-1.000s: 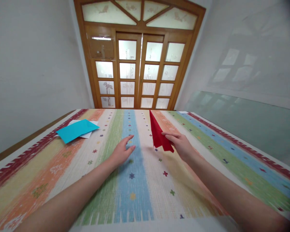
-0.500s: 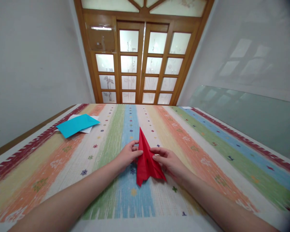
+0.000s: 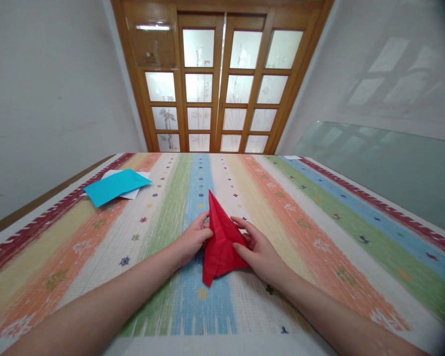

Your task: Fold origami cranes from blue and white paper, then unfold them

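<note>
Between my two hands is a red folded paper plane (image 3: 222, 247), its sharp tip pointing away from me and its wide, uneven end toward me. My left hand (image 3: 193, 240) pinches its left edge, thumb on top and fingers behind. On the right side my right hand (image 3: 261, 252) grips the edge, with the thumb lying on the paper and the fingers curled beyond it. A crease runs down from the tip, and the paper's underside is hidden.
Sheets of blue paper (image 3: 116, 187) and white paper (image 3: 131, 194) lie overlapped at the far left of the striped tablecloth (image 3: 163, 217). A greenish glass panel (image 3: 385, 163) leans along the right wall. Wooden glazed doors (image 3: 222, 84) stand beyond the table.
The red paper plane has opened out wider and flatter, its tip shifting slightly left. My right thumb has moved down onto its right side. The view has tilted down a little.
</note>
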Demonstrator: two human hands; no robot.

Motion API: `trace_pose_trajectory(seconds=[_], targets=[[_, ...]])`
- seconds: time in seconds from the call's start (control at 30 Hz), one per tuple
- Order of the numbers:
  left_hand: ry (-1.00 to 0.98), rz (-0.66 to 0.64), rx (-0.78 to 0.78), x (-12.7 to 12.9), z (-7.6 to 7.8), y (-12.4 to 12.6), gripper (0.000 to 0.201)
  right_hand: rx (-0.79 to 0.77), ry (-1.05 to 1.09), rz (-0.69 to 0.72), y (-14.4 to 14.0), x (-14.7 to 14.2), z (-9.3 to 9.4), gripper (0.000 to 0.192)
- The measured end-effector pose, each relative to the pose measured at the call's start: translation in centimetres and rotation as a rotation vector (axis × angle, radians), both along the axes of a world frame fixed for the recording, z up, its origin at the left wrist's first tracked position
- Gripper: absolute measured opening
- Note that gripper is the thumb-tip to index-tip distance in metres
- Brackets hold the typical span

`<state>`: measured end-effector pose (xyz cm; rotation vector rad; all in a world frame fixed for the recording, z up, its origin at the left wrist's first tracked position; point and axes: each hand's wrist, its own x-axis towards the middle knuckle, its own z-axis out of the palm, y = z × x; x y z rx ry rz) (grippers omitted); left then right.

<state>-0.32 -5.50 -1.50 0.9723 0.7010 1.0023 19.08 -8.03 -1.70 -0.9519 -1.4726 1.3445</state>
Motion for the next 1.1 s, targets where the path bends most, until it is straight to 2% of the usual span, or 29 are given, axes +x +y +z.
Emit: trace_pose_trajectory(seconds=[0.1,0.23,0.33,0.47,0.6,0.7,0.77,0.9,0.97,1.1], targets=[[0.039,0.035,0.016,0.2,-0.2,-0.1,0.085,-0.059,0.02,0.008,0.2,0.1,-0.2,0.051],[0.144,0.153,0.101,0.0,-0.8,-0.1,0.093,-0.072,0.072,0.03,0.2,0.0,-0.4,0.05],[0.217,0.213,0.227,-0.3,-1.4,0.1,0.08,-0.083,0.11,0.02,0.2,0.0,-0.6,0.054],[0.469,0.249,0.447,-0.7,-1.4,0.1,0.045,-0.087,0.079,-0.02,0.3,0.1,-0.7,0.055],[0.624,0.3,0.594,-0.7,-0.6,-0.5,0.04,-0.069,0.042,-0.049,0.3,0.2,-0.6,0.054],[0.665,0.304,0.639,-0.5,-0.1,-0.8,0.046,0.014,-0.049,-0.102,0.2,0.2,-0.4,0.048],[0.71,0.293,0.66,-0.5,0.0,-0.8,0.058,0.055,-0.091,-0.138,0.1,0.2,-0.3,0.045],[0.779,0.279,0.673,-0.7,-0.2,-0.6,0.08,-0.053,-0.017,-0.11,0.0,0.2,-0.1,0.056],[0.783,0.254,0.683,-0.8,-0.3,-0.4,0.081,-0.117,0.033,-0.078,0.0,0.2,-0.1,0.064],[0.783,0.18,0.71,-1.1,-0.4,-0.5,0.082,-0.151,0.084,-0.057,0.2,0.3,0.0,0.069]])
